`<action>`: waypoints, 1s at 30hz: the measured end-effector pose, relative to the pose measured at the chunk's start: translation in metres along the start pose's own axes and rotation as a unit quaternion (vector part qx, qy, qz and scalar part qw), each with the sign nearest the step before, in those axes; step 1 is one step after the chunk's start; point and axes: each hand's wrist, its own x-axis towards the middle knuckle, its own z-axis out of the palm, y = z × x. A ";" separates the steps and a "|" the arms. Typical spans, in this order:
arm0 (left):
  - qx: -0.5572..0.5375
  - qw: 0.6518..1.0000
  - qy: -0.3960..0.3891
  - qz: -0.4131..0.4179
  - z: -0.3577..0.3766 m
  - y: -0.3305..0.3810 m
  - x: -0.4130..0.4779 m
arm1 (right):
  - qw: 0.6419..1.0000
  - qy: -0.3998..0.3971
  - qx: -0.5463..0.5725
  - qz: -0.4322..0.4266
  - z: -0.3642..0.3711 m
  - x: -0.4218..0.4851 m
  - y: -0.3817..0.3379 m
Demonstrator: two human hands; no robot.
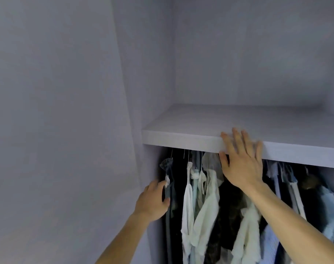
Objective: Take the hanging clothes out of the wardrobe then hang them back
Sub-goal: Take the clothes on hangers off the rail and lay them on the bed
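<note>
While the right grip (242, 164), a bare hand with fingers spread and straight, lies flat against the front edge of the shelf (181, 138), its fingertips reach just over the top of the board and its thumb points left below it. The left grip (152, 201), lower and further left, closes on a narrow grey garment (169, 189) at the left end of the row, the cloth passing between thumb and curled fingers; motion blur softens the details there. The hanging clothes (206, 206) are all under the shelf, inside the wardrobe (238, 63), packed close together. Right of the grey garment come several white shirts (187, 202), then a dark brown patterned piece (231, 206) partly behind the right forearm, and pale blue shirts (330, 210) at the right edge. Thin wire hanger hooks (189, 156) rise from the collars into the shadow beneath the shelf; the rail itself is hidden. Above the shelf is an upper compartment with plain grey walls, and a grey side panel (67, 111) fills the left of the view.
</note>
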 end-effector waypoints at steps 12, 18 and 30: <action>-0.200 0.974 -0.031 -0.106 0.039 0.005 0.126 | 0.981 0.181 -0.063 -0.025 0.057 0.007 0.010; -0.237 0.962 -0.029 -0.133 0.045 -0.005 0.163 | 0.973 0.217 -0.068 -0.041 0.073 0.011 0.015; -0.169 0.962 -0.002 -0.214 0.053 0.009 0.199 | 0.952 0.276 -0.123 -0.047 0.097 0.022 0.021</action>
